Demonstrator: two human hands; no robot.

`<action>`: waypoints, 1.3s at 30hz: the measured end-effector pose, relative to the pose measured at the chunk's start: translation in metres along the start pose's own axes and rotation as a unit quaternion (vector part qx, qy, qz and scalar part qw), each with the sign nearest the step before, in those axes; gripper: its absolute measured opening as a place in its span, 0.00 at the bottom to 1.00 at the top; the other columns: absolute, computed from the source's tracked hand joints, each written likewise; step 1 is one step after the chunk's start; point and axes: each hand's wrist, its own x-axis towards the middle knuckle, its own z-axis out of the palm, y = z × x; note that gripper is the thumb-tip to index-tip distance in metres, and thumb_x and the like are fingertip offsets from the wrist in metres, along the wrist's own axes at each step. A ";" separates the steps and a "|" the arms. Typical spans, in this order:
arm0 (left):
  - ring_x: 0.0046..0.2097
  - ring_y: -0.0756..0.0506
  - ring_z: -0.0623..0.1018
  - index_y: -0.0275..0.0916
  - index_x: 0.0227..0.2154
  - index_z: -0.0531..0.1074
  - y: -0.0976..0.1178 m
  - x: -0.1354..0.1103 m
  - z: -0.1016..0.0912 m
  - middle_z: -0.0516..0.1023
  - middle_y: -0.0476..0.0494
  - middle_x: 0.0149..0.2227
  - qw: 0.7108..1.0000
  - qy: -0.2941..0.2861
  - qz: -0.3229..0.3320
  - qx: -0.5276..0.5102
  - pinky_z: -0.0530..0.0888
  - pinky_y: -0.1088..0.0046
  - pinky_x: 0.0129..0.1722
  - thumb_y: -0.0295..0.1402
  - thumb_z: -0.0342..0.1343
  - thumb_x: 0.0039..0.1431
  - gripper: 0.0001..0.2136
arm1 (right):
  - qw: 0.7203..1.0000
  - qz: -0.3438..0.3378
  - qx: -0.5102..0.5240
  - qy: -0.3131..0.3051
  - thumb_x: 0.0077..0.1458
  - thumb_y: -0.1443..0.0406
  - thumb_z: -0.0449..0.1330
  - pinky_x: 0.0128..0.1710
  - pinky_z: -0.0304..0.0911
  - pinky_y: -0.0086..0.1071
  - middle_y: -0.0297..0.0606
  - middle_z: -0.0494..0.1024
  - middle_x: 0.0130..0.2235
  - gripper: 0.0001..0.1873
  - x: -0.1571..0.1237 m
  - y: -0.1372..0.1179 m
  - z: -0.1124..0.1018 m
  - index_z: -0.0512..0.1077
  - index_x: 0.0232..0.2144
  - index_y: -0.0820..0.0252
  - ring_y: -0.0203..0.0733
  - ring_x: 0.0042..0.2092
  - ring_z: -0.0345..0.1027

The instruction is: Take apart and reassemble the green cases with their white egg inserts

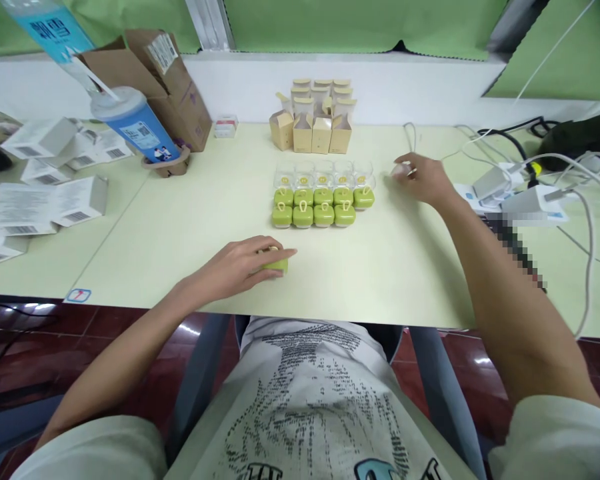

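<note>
My left hand (235,267) is closed around a small glossy green case (277,265) near the front of the table, its fingers hiding part of it. To the right and farther back, my right hand (425,177) pinches a small whitish thing (403,170), too small and covered to name. Between the hands stand two rows of similar green cases (323,214) with pale yellow loops on top. Right behind them is a row of clear plastic cups (324,177), each showing a yellow round mark.
Small open cardboard boxes (311,135) stand by the wall. White boxes (43,203), a blue cup (140,127) in a holder, a bottle (47,30) and a brown carton (180,93) occupy the left. Power strips and cables (535,200) lie at right.
</note>
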 end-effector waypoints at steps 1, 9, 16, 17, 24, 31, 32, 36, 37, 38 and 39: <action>0.52 0.41 0.87 0.54 0.69 0.82 0.003 0.004 0.003 0.88 0.41 0.54 0.998 0.038 -0.016 -0.036 0.86 0.65 0.50 0.40 0.62 0.80 0.18 | 0.999 0.018 0.033 0.019 0.59 0.64 0.73 0.51 0.80 0.53 0.44 0.85 0.39 0.17 -0.004 -0.005 -0.010 0.84 0.51 0.55 0.48 0.35 0.79; 0.29 0.50 0.87 0.46 0.51 0.90 0.038 0.068 0.026 0.91 0.41 0.52 0.873 0.098 -0.219 -0.425 0.83 0.75 0.25 0.37 0.67 0.72 0.10 | 0.977 -0.025 0.214 0.014 0.59 0.55 0.80 0.40 0.83 0.50 0.43 0.84 0.48 0.28 -0.095 -0.104 -0.049 0.84 0.60 0.48 0.49 0.37 0.84; 0.60 0.38 0.89 0.47 0.70 0.79 0.044 0.105 0.028 0.82 0.35 0.71 0.880 0.124 -0.086 -0.451 0.89 0.59 0.57 0.46 0.81 0.62 0.36 | 0.952 -0.081 0.291 -0.051 0.64 0.48 0.79 0.54 0.89 0.59 0.38 0.87 0.57 0.22 -0.140 -0.157 -0.017 0.83 0.57 0.39 0.58 0.51 0.88; 0.62 0.38 0.87 0.48 0.70 0.79 0.047 0.104 0.028 0.80 0.37 0.72 0.894 0.151 -0.067 -0.416 0.89 0.59 0.58 0.49 0.80 0.63 0.35 | 0.948 -0.085 0.303 -0.053 0.63 0.47 0.79 0.57 0.88 0.61 0.38 0.86 0.60 0.23 -0.143 -0.161 -0.016 0.83 0.57 0.38 0.58 0.52 0.88; 0.54 0.40 0.87 0.54 0.62 0.84 0.073 0.091 0.012 0.86 0.43 0.58 0.947 0.270 -0.063 -0.161 0.90 0.63 0.47 0.58 0.75 0.65 0.27 | 0.938 -0.096 0.321 -0.088 0.63 0.42 0.79 0.57 0.89 0.60 0.41 0.87 0.59 0.26 -0.153 -0.183 -0.014 0.84 0.57 0.40 0.59 0.54 0.87; 0.57 0.39 0.86 0.56 0.65 0.84 0.072 0.093 0.015 0.85 0.44 0.57 0.951 0.282 -0.031 -0.120 0.90 0.62 0.46 0.56 0.74 0.67 0.26 | 0.937 -0.111 0.318 -0.092 0.62 0.38 0.78 0.58 0.88 0.58 0.40 0.89 0.53 0.26 -0.155 -0.187 -0.008 0.87 0.53 0.42 0.58 0.53 0.89; 0.57 0.39 0.86 0.57 0.64 0.84 0.072 0.093 0.015 0.85 0.44 0.57 0.951 0.284 -0.028 -0.116 0.90 0.61 0.47 0.56 0.74 0.68 0.26 | 0.937 -0.117 0.317 -0.087 0.63 0.39 0.78 0.58 0.88 0.58 0.39 0.90 0.52 0.24 -0.155 -0.187 -0.008 0.87 0.52 0.42 0.58 0.52 0.89; 0.57 0.38 0.85 0.57 0.63 0.84 0.073 0.094 0.017 0.85 0.43 0.56 0.953 0.286 -0.026 -0.098 0.90 0.59 0.47 0.58 0.73 0.68 0.25 | 0.944 -0.135 0.294 -0.074 0.65 0.40 0.76 0.56 0.88 0.60 0.38 0.90 0.50 0.21 -0.155 -0.186 -0.007 0.88 0.52 0.40 0.58 0.50 0.88; 0.57 0.38 0.85 0.56 0.63 0.84 0.074 0.094 0.017 0.86 0.43 0.56 0.953 0.287 -0.026 -0.095 0.90 0.59 0.47 0.58 0.72 0.68 0.25 | 0.945 -0.139 0.286 -0.070 0.65 0.40 0.76 0.56 0.87 0.60 0.38 0.90 0.50 0.21 -0.156 -0.187 -0.006 0.88 0.52 0.40 0.58 0.50 0.88; 0.57 0.38 0.85 0.55 0.62 0.84 0.074 0.094 0.017 0.86 0.43 0.56 0.952 0.291 -0.026 -0.092 0.90 0.59 0.46 0.58 0.72 0.69 0.25 | 0.946 -0.144 0.283 -0.064 0.66 0.40 0.75 0.55 0.87 0.60 0.38 0.90 0.50 0.21 -0.156 -0.189 -0.006 0.88 0.52 0.40 0.58 0.49 0.88; 0.56 0.38 0.85 0.55 0.62 0.84 0.075 0.094 0.017 0.86 0.43 0.56 0.951 0.294 -0.028 -0.089 0.90 0.59 0.46 0.59 0.72 0.69 0.25 | 0.946 -0.149 0.284 -0.056 0.67 0.41 0.74 0.55 0.87 0.59 0.38 0.89 0.50 0.20 -0.157 -0.190 -0.005 0.87 0.52 0.40 0.57 0.49 0.87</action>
